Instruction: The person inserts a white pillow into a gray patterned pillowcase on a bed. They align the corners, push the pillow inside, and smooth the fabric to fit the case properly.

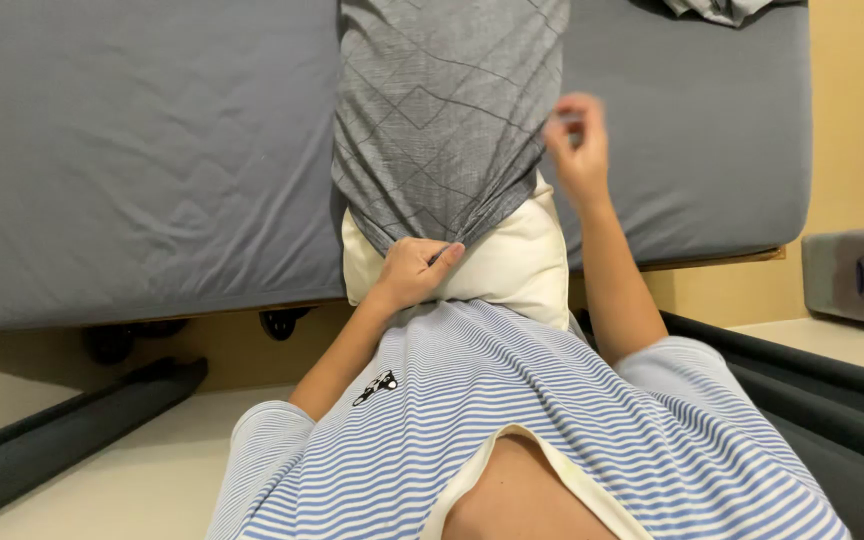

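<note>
right hand [577, 145] motion-blurred, pillow [512, 260] mostly hidden in pillowcase [447, 110], case top cropped

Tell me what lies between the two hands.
Head view: the gathered hem of the grey pillowcase and cream pillow lie between the left hand and the right hand.

Home bedroom, bed with a grey fitted sheet [142, 150] filling the upper frame, cream pillow [512, 265] half inside a grey patterned pillowcase [442, 110], pale floor [142, 470] lower left, yellow wall [857, 110] at right
</note>
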